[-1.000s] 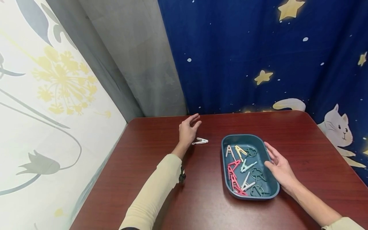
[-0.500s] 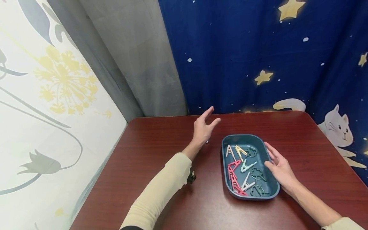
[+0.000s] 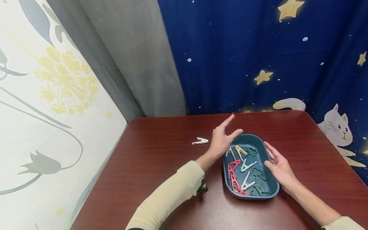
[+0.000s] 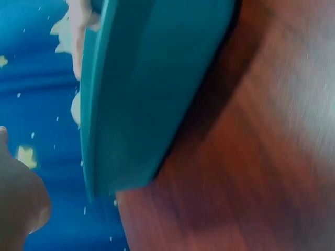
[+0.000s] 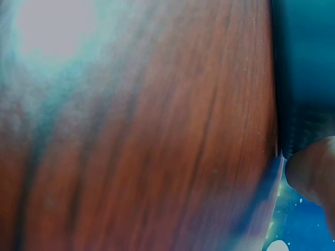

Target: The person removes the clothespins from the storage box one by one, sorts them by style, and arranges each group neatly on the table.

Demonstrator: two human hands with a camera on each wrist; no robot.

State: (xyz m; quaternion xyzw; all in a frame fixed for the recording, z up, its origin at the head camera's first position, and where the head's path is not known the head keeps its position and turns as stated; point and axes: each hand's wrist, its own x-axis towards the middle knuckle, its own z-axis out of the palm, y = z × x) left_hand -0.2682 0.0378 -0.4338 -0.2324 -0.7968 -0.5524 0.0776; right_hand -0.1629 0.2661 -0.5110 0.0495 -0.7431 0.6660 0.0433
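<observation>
In the head view a dark teal plastic bin (image 3: 253, 197) stands on the table, with several clothespins inside. Among them are red clothespins (image 3: 233, 180), a yellow clothespin (image 3: 241, 152), a pale mint clothespin (image 3: 248, 165) and dark green ring-shaped clips (image 3: 257, 174). My right hand (image 3: 281, 167) grips the bin's right rim, thumb over the edge and fingers outside. My left hand (image 3: 220, 140) hovers at the bin's upper left corner, holding nothing visible, thumb and forefinger spread. It partly covers a pink clothespin. The left wrist view shows the bin's outer wall (image 4: 141, 104) close by.
A white clothespin (image 3: 200, 141) lies on the reddish-brown table (image 3: 161, 159), left of the bin. Behind the table's far edge hang a blue star-patterned curtain (image 3: 230, 64) and a grey curtain (image 3: 143, 64). A white floral panel (image 3: 57, 143) borders the left side.
My left hand has moved right, from beside the white clothespin to the bin's upper left corner. The white clothespin stays in place on the table. My right hand keeps its grip on the rim.
</observation>
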